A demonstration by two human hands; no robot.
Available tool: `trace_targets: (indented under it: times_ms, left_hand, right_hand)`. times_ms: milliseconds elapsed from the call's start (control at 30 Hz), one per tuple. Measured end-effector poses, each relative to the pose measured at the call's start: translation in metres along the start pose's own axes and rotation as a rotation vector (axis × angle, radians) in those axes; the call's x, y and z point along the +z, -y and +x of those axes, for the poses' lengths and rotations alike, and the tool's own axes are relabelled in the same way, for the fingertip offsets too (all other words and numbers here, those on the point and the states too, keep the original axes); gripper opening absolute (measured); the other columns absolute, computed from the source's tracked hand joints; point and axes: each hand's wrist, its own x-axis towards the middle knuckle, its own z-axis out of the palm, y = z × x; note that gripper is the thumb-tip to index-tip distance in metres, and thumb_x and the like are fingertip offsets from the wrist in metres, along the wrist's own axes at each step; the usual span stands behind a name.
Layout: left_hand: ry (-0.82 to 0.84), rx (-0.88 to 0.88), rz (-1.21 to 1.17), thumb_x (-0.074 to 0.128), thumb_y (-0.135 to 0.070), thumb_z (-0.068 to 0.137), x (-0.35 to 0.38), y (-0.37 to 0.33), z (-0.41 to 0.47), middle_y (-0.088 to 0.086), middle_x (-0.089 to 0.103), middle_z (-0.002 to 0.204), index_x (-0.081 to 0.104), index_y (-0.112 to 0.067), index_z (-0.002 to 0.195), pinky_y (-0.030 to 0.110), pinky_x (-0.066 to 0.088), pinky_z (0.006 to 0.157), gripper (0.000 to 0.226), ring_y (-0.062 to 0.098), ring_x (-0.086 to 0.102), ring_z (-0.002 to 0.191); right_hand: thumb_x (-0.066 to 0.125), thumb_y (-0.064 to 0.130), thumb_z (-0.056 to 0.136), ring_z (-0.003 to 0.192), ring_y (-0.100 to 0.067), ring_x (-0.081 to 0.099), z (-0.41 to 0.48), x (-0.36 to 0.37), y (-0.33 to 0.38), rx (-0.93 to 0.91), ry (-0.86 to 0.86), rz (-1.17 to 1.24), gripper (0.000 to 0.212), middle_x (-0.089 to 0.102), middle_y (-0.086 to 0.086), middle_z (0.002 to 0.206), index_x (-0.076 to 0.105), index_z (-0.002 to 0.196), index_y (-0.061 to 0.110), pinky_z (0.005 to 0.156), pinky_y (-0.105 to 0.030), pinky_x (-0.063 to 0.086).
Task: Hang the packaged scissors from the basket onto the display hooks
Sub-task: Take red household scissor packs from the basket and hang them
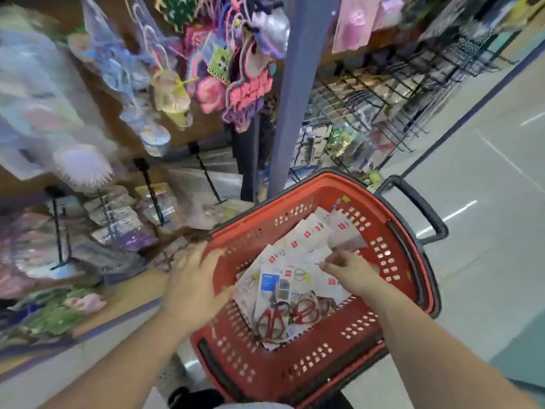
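— Where are they?
— The packaged scissors (272,302) lie heaped in the basket (295,376). My right hand (351,273) pinches one pack, I think; it's blurred. My left hand (194,278) is spread on the rim. Light, stiff, slick: take the header.

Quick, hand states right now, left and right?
Left hand: open, fingers lying over the basket rim.
Right hand: pinching a scissors pack inside the basket.
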Motion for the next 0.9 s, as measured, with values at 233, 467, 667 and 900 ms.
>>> trace_targets:
  times_ms: [233,467,667,900]
  left_hand:
    - [0.008,-0.144,0.143,0.075,-0.074,0.065,0.087,0.003,-0.027,0.02,0.029,0.169,0.056,-0.024,0.148,0.065,0.027,0.119,0.099,0.041,0.026,0.155]
    - [-0.061,-0.151,0.193,0.071,-0.068,0.068,0.104,0.005,-0.031,0.018,0.025,0.171,0.058,-0.02,0.146,0.066,0.021,0.121,0.093,0.039,0.022,0.157]
    - [-0.053,-0.165,0.2,0.089,-0.056,0.068,0.106,0.004,-0.033,0.019,0.026,0.17,0.058,-0.017,0.145,0.07,0.019,0.122,0.091,0.042,0.019,0.158]
    - [-0.141,-0.048,0.068,0.079,-0.052,0.076,0.099,-0.025,-0.031,0.017,0.039,0.164,0.059,-0.019,0.143,0.059,0.007,0.127,0.078,0.042,0.022,0.157]
  right_hand:
    - [0.07,0.045,0.096,0.123,-0.027,0.061,0.07,0.033,-0.032,0.003,0.269,-0.165,0.051,0.064,-0.009,0.134,0.061,0.135,0.014,0.1,-0.033,0.046]
    - [0.074,0.031,0.095,0.107,-0.021,0.063,0.097,0.11,-0.023,0.01,0.319,-0.081,0.058,0.066,-0.002,0.121,0.047,0.144,0.014,0.087,-0.026,0.042]
    - [0.072,0.026,0.093,0.108,-0.033,0.069,0.107,0.134,-0.025,0.032,0.146,-0.182,0.029,0.075,-0.013,0.111,0.068,0.117,0.01,0.08,-0.03,0.045]
    - [0.058,0.024,0.104,0.075,-0.019,0.064,0.088,0.092,-0.03,-0.047,0.108,-0.102,0.014,0.066,0.002,0.083,0.064,0.116,0.018,0.062,-0.029,0.044]
